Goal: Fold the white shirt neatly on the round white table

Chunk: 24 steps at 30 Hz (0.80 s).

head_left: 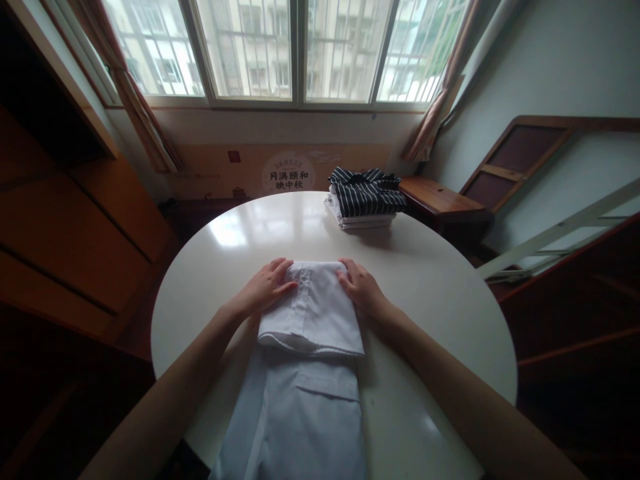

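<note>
- Left hand (265,288) lay flat, fingers spread, on white shirt (313,313), at 9 o'clock of fold.
- Right hand (361,288) pressed open at 3 o'clock.
- Shirt at 6 o'clock on round table (440,280); striped stack (366,195) at 1 o'clock.

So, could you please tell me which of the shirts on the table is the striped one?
It is the dark striped shirt topping the folded pile at the table's far edge; the white shirt under both hands is plain.

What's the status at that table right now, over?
Left hand and right hand flat on the folded end of the white shirt, fingers open. Shirt half folded on round table. Folded clothes stack sits apart.
</note>
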{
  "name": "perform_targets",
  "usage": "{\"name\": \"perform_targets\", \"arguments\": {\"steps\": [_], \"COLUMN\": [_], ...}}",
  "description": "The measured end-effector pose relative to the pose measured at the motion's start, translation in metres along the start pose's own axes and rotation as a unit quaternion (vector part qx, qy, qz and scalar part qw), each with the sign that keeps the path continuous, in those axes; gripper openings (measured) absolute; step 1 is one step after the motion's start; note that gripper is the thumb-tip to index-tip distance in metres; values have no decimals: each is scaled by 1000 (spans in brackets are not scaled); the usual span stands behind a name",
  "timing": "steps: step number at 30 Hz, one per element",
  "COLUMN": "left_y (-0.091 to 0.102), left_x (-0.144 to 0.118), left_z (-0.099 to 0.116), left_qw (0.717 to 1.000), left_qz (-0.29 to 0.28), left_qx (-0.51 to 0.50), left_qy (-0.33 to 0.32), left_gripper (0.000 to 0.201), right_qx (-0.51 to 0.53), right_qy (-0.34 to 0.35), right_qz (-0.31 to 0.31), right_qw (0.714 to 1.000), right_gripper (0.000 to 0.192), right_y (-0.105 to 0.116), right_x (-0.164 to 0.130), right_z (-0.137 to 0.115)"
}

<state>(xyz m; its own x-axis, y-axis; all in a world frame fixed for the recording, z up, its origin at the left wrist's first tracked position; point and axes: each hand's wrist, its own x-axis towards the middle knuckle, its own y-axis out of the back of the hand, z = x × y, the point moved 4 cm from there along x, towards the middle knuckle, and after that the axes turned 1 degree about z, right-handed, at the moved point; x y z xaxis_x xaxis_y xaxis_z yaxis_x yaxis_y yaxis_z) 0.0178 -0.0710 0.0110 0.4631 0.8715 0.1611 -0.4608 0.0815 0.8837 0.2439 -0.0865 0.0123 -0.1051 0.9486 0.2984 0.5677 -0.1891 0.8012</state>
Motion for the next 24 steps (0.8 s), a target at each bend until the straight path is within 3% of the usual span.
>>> {"name": "perform_targets", "arguments": {"steps": [24], "left_y": [1], "left_x": [0], "left_z": [3], "left_qw": [1000], "left_qz": [-13], "left_qx": [5], "left_qy": [8], "left_gripper": [60], "right_qx": [11], "right_qy": [-13], "right_qz": [-11], "right_qw": [1000], "right_gripper": [33], "right_y": [3], "right_x": [-1], "right_z": [-1]}}
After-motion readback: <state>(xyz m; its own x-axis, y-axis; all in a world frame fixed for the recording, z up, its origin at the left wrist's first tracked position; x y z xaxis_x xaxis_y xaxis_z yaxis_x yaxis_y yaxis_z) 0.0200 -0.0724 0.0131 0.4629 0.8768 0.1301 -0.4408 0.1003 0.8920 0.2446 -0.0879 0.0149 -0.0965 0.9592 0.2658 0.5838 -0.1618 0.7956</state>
